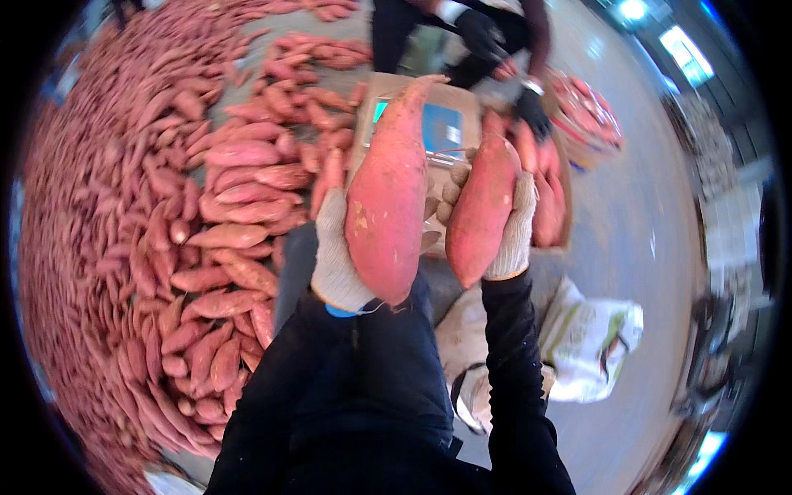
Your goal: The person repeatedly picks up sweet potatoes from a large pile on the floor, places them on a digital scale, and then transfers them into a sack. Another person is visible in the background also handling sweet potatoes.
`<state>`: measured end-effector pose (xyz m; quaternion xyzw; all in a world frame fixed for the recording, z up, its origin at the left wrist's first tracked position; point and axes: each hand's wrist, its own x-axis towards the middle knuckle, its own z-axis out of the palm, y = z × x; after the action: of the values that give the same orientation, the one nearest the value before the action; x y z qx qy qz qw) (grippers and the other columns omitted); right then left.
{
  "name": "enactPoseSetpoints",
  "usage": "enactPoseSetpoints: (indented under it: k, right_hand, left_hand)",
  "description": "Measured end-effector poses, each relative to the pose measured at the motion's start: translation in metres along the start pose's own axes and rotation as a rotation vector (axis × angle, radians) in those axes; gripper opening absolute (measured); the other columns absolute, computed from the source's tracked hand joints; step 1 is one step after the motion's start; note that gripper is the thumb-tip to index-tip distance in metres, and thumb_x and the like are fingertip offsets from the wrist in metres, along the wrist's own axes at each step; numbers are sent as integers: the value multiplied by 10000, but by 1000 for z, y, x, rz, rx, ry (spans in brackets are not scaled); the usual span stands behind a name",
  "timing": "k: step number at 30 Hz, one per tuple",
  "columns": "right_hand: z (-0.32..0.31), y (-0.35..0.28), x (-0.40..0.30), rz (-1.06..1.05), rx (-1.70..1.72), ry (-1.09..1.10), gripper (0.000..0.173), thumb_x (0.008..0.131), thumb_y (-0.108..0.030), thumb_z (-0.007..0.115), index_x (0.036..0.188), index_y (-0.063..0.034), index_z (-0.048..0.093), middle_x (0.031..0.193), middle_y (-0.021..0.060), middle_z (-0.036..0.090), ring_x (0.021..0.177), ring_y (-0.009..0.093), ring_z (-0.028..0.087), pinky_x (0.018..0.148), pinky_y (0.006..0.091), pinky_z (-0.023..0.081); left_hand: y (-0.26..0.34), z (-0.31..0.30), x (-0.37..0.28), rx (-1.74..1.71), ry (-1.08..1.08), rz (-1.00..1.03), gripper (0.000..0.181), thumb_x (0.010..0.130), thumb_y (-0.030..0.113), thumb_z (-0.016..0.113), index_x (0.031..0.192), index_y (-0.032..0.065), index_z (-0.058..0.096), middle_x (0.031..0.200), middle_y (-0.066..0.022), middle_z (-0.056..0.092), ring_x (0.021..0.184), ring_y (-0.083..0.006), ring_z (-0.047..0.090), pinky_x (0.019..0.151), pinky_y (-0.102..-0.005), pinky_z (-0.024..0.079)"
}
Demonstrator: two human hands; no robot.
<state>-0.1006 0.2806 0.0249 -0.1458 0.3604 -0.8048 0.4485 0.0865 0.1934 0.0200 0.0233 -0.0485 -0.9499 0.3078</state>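
In a pale knitted glove, my left hand grips a large sweet potato, its thin end pointing away from me. My right hand, gloved alike, holds a smaller sweet potato level beside it. Both are raised in front of my lap and stand apart from each other. Most of my fingers are hidden behind them. Beyond, partly covered by the larger one, is a cardboard box with a blue printed panel. More sweet potatoes lie in a carton just past my right hand.
A huge heap of sweet potatoes spreads over the floor on the left. Opposite me, a co-worker's dark-gloved hand reaches to the carton. A filled clear bag stands at the right. White woven sacks rest near my right forearm.
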Motion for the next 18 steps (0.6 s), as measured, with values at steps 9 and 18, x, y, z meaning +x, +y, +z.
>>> enactPoseSetpoints:
  k: [9,18]
  right_hand:
    - [147,124,75,-1297,-1683,-773,508,928,-287,668,1301,35,546,1234,214,618,1102,392,599,936,441,491]
    - [242,209,-54,-434,-1541,-498,747,762,-301,794,1356,36,491,1303,252,541,1230,382,525,1034,421,437]
  left_hand:
    - [140,-58,-44,-145,-284,369,654,1004,572,441,1408,61,501,1339,-105,595,1198,-239,576,1078,-374,439]
    - [165,-58,-85,-267,86,689,760,954,609,473,1467,51,414,1382,-174,526,1255,-324,517,1132,-408,375]
